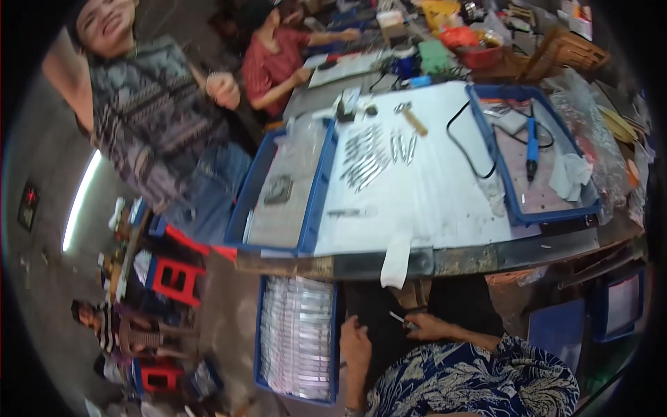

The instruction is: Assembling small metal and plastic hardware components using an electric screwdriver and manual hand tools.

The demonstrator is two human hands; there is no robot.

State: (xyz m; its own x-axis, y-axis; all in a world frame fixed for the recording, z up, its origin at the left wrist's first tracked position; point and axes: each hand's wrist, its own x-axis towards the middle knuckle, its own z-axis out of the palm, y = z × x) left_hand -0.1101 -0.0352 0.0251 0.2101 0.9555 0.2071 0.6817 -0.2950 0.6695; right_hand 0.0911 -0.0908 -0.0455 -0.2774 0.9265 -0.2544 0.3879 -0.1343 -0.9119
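White paper (445,201) covers much of a cluttered counter (451,258). Below its front edge, above the lap, a small pale-ended item (397,317) sits pinched in the right hand (426,326). Curled loosely, the left hand (356,340), contents unclear, is beside a blue crate (335,347) of silvery packets (299,340). Slim metal pieces (365,167) lie on the paper between two blue trays (316,201).

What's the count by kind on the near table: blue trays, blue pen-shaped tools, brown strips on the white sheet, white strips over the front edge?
Blue trays: 2 (left tray, right tray)
Blue pen-shaped tool: 1
Brown strip: 1
White strip: 1
Total: 5
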